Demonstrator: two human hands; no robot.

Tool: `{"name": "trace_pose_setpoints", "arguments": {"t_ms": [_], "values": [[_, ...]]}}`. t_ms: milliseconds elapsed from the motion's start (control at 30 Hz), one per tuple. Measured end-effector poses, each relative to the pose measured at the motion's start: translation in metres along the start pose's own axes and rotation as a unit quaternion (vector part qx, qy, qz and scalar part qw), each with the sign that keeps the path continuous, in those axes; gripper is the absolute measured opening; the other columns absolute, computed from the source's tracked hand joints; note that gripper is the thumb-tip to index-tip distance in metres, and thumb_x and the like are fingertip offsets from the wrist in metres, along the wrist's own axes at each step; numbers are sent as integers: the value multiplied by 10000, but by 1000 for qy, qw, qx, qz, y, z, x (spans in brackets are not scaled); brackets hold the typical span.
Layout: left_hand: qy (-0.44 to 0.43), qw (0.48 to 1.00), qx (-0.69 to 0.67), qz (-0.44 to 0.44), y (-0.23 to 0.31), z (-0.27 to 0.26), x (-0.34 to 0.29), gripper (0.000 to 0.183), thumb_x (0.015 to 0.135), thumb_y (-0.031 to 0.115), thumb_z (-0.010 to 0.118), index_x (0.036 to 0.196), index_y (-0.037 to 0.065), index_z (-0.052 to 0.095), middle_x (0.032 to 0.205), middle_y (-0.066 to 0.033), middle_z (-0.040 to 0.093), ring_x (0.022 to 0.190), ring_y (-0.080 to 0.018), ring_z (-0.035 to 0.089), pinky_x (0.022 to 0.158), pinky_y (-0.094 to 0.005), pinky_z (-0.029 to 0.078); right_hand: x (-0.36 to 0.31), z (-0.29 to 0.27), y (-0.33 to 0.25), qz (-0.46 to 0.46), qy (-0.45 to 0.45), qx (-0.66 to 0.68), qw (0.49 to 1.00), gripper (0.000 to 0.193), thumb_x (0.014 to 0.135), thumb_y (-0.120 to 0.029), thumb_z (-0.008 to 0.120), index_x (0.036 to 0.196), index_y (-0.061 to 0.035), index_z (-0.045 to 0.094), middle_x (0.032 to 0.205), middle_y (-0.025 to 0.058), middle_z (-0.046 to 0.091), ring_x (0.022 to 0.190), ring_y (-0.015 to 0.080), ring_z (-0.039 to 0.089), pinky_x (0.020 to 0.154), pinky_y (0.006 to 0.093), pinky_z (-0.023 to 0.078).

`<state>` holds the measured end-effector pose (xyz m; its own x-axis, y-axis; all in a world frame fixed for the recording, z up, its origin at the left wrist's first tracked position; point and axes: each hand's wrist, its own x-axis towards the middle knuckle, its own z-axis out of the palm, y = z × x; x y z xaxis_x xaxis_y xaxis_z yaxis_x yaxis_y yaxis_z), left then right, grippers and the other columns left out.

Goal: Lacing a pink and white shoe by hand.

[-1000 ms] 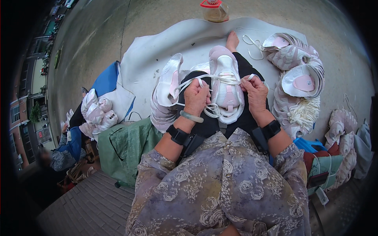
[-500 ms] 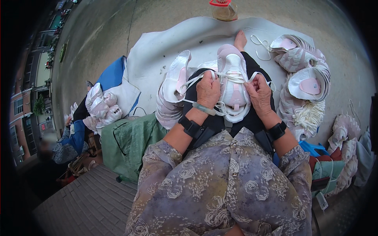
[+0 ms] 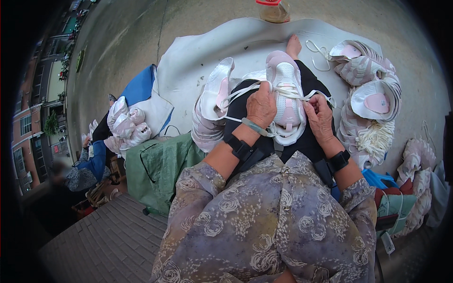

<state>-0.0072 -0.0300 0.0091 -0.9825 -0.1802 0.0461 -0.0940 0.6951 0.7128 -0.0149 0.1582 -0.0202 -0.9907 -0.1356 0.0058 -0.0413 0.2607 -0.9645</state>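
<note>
A pink and white shoe upper [image 3: 286, 70] lies across my lap with its toe pointing away from me. White shoelaces [image 3: 289, 92] run over its tongue area and out to both sides. My left hand [image 3: 261, 104] is closed on the lace at the shoe's left edge. On the opposite edge, my right hand [image 3: 319, 114] pinches the other part of the lace between thumb and fingers. Loose lace loops hang beside both hands. Close to my left knee stands a stack of nested shoe uppers [image 3: 212, 106].
More stacked uppers [image 3: 375, 96] curve along the right of the white sheet [image 3: 188, 61], with a bundle of white laces [image 3: 375, 138] on them. A green bag [image 3: 163, 170] lies at left. A red-lidded jar [image 3: 274, 12] stands beyond. Another person [image 3: 82, 174] sits far left.
Both hands keep hold of the laces, and the left hand has turned slightly over the shoe. The whole view has shifted a little, so things sit farther right.
</note>
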Motion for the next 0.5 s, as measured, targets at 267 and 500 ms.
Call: {"name": "trace_pose_setpoints", "arguments": {"t_ms": [267, 500], "values": [[-57, 994, 77, -47, 20, -30, 2, 316, 695, 216, 643, 839, 8, 454, 606, -147, 539, 591, -302, 558, 552, -381, 438, 3, -9, -19, -53, 46, -23, 997, 65, 788, -84, 595, 785, -40, 548, 625, 31, 482, 542, 104, 455, 512, 229, 396], [-39, 982, 120, 138, 21, -27, -20, 349, 635, 184, 631, 881, 21, 445, 723, -136, 527, 701, -320, 542, 600, -412, 444, 14, 21, -49, -242, -32, -246, 938, 136, 654, -125, 640, 781, -102, 599, 694, 38, 518, 662, 219, 524, 563, 345, 359]]}}
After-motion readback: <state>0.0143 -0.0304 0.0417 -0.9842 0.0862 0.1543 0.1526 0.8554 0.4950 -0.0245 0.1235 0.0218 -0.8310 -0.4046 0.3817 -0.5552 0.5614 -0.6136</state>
